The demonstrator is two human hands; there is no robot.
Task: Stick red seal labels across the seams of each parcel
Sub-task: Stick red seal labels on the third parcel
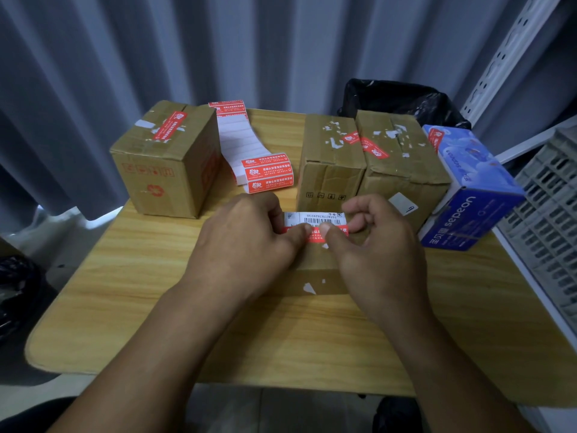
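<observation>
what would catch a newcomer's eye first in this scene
The left hand and right hand at the centre, holding a small parcel while both thumbs press a red seal label onto its top. Behind them a strip of red labels trails across the wooden table, and a bright blue box sits at the right.

Small parcel [315,282] — mostly hidden.

Blue box [468,195] at 3 o'clock: "sepeon" in white, Chinese characters beside it. Centre parcel [315,276]: white shipping label [315,217] with a barcode and digit string, too small to trust. Brown box [327,182] at 1 o'clock: four black handling pictograms. Label roll [268,173] at 12: white Chinese print on red. Carton [162,170] at 10: red Chinese print, upside down.
</observation>
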